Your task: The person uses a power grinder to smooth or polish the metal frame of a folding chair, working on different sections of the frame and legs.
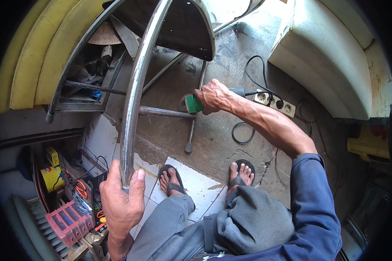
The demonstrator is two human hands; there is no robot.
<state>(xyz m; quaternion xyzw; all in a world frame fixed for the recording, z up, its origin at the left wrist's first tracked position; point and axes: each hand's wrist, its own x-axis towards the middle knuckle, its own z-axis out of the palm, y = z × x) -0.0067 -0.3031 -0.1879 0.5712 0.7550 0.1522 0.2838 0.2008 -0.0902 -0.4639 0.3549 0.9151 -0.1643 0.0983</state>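
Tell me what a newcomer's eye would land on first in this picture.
Probably the shiny metal tube sweeping down left of centre, its lower end held in the left hand. Next comes the bright green tool near the middle, gripped by the right hand, with a white power strip on the floor to its right. The ribbed yellow padding at the upper left also stands out.

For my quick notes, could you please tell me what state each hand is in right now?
Left hand: closed, holding the near end of a metal tube.
Right hand: closed, holding a corded tool.
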